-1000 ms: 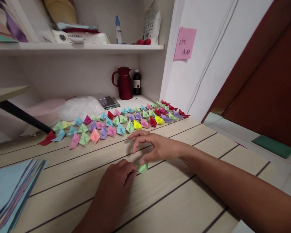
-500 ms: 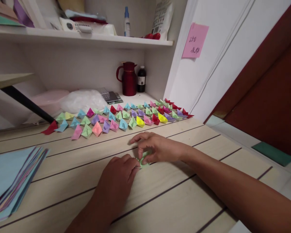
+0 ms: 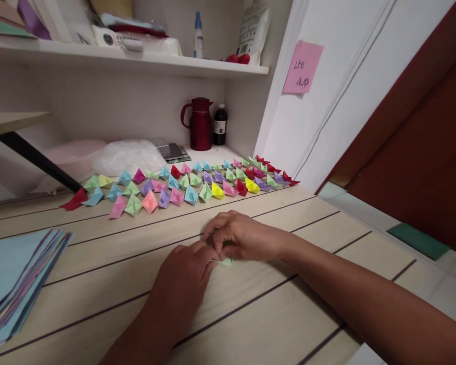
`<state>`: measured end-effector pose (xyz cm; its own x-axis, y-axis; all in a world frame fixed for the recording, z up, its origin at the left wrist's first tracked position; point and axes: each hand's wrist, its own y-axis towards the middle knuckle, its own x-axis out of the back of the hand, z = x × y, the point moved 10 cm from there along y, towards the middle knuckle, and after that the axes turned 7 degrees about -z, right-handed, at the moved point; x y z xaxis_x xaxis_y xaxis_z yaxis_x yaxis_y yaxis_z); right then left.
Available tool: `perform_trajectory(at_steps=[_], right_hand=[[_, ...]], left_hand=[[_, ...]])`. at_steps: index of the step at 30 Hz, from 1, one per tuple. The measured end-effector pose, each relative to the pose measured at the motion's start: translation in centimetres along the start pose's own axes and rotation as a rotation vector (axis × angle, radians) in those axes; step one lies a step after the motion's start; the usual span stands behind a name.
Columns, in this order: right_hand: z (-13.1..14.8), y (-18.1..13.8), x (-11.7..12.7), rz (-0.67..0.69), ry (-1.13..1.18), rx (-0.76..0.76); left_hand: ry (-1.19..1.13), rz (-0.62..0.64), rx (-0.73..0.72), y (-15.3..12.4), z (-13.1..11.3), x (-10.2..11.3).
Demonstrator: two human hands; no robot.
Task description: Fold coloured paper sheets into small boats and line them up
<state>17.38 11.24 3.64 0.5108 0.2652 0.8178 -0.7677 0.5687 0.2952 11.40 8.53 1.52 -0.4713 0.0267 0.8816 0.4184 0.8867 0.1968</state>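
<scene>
A small piece of folded light green paper (image 3: 225, 262) is pinched between my two hands just above the wooden tabletop, mostly covered by fingers. My left hand (image 3: 188, 271) is closed on its left side, thumb and index finger together. From the right, my right hand (image 3: 247, 237) grips the paper with thumb and fingertips, close against the left fingertips. Beyond the hands stand rows of small folded paper boats (image 3: 205, 192) in green, blue, pink, purple, red and yellow.
A stack of coloured paper sheets (image 3: 19, 274) lies at the left. Behind the boats are a plastic bag (image 3: 127, 156), a dark red thermos jug (image 3: 201, 124) and a dark bottle (image 3: 220, 125). A shelf (image 3: 137, 61) runs above. A pink note (image 3: 303, 67) sticks to the wall.
My right fingers have closed down onto the green paper beside the left fingertips, hiding more of it. My left hand stays nearly in place. The view has shifted slightly.
</scene>
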Motion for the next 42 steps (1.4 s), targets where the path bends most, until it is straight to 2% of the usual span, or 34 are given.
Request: perform_trajectory(at_steps=[5,9,13,18,23,29,32,36,38,40,42], right_hand=[[-0.9,0.2,0.6,-0.029,0.221,-0.046],[-3.6,0.1,1.6,-0.153,0.444,-0.235],[-6.2,-0.3,1.9,-0.273,0.507,-0.376],[-7.0,-0.2,1.0,-0.284,0.563,-0.395],[-6.9,0.0,1.0,-0.282,0.467,-0.369],[-7.1,0.0,1.1,-0.282,0.462,-0.360],[-7.0,0.1,1.0,-0.280,0.438,-0.346],[-7.0,0.2,0.7,-0.263,0.397,-0.351],[-6.7,0.4,0.6,-0.255,0.376,-0.333],[-6.4,0.5,0.6,-0.251,0.325,-0.314],[-6.0,0.7,0.5,-0.250,0.271,-0.290]], left_hand=[[-0.011,-0.009,0.047,-0.2,0.6,0.4],[-0.022,-0.009,0.024,-0.3,0.4,0.6],[-0.047,0.001,0.072,-0.4,1.0,0.7],[-0.055,0.035,0.103,-0.4,1.8,0.9],[-0.066,0.023,0.066,-0.2,1.8,1.1],[-0.079,-0.029,-0.014,0.0,1.2,1.4],[0.027,-0.087,-0.053,-0.3,0.6,2.7],[0.305,-0.231,-0.123,-1.1,0.0,5.7],[0.409,-0.358,-0.140,-1.9,0.2,7.8],[0.478,-0.546,-0.118,-3.2,1.1,10.6],[0.526,-0.744,-0.010,-4.7,3.1,13.8]])
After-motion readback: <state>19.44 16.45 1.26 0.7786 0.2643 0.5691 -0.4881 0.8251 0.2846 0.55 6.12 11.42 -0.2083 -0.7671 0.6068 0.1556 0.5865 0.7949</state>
